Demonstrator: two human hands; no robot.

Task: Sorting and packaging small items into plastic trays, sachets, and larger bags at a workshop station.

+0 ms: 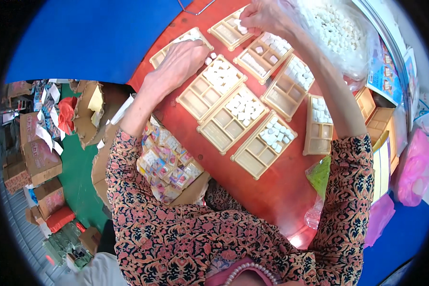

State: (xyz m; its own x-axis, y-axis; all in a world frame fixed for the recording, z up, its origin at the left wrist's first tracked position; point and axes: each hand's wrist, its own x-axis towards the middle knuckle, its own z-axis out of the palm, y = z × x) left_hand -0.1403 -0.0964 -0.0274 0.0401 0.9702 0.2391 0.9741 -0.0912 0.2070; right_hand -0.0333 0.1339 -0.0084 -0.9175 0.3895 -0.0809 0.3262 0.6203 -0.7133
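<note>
My left hand (185, 59) is bent over the white pieces in a tan divided tray (158, 58) at the far left. Its fingers are curled together, and their tips are hidden. Two loose white pieces (210, 58) lie just beside it. At the far edge, my right hand (268, 18) pinches a small white marshmallow (242, 27) over another tan tray (220, 32). More trays stand in rows nearer me, including a middle tray (190, 97) and a front tray (255, 162), with white marshmallows heaped in their large compartments. Their smaller compartments show bare bottoms.
A large clear bag of white marshmallows (336, 28) lies at the far right. Below the red table's (214, 164) left edge is a carton of small printed packets (169, 167). A green packet (318, 176) and pink bags (414, 159) are at right; cartons (40, 152) stand on the left floor.
</note>
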